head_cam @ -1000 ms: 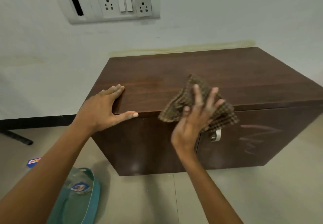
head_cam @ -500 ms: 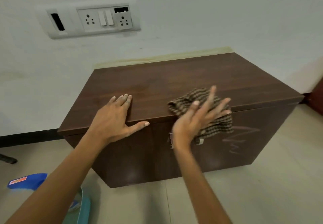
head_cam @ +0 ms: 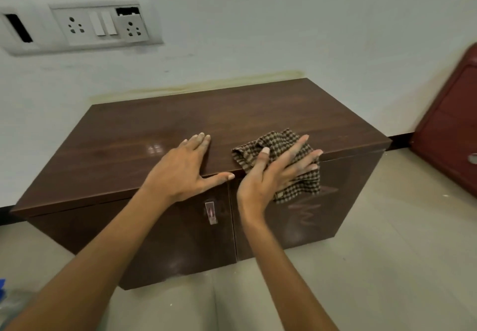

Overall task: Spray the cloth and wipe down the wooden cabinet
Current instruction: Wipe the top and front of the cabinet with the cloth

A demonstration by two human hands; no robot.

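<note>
Right hand (head_cam: 276, 173), fingers spread flat, has slid the cloth (head_cam: 278, 149) toward 3 o'clock along the cabinet (head_cam: 154, 126) front edge. Left hand (head_cam: 184, 168) stays splayed, bracing. Wiping continues.

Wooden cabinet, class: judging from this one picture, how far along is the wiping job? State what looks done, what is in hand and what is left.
Done: the brown checked cloth is already in use, and the dark wooden cabinet top shows glossy patches. In hand: the right hand presses the cloth flat over the front top edge, while the left hand braces the top. Left: pale scribble marks remain on the right door; the doors look unwiped.
</note>
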